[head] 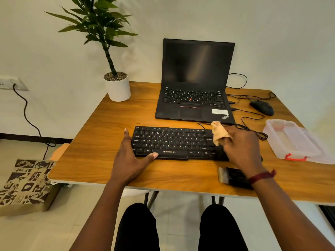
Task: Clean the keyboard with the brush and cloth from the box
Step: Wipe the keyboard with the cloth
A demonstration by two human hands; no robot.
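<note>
Black keyboard (174,142) lies on the wooden table (101,127) between the two hands. The left hand (130,158) rests flat, its fingers straight and together along the keyboard's left end, with the thumb spread against the front edge by the space bar. The right hand (241,145) has its fingers curled round a tan cloth (219,133), which bunches out past the fingertips over the keyboard's right end. Under that wrist, nearer the person, lies the brush (230,175), bristles pointing left. Right of the curled fingers sits the clear plastic box (293,140) with a red latch.
</note>
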